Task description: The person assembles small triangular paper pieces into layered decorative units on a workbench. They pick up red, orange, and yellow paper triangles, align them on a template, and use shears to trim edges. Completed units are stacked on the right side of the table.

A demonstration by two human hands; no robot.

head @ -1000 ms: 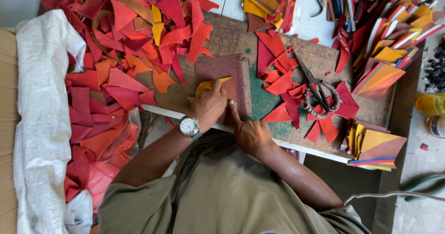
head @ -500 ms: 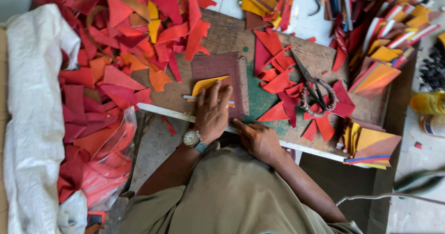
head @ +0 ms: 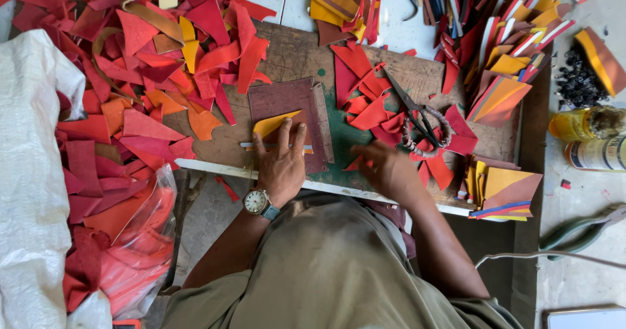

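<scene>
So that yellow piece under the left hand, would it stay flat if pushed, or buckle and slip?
The yellow piece looks thin and sheet-like, so it would probably bend rather than stay stiff. It lies flat on the maroon board with the left hand pressing it, so it likely slides easily once released. It seems light, like the red scraps nearby.

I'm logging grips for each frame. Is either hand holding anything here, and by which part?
The left hand presses flat on the yellow piece, fingers over its lower edge, pinning rather than gripping. The right hand is blurred; any hold cannot be told.
</scene>
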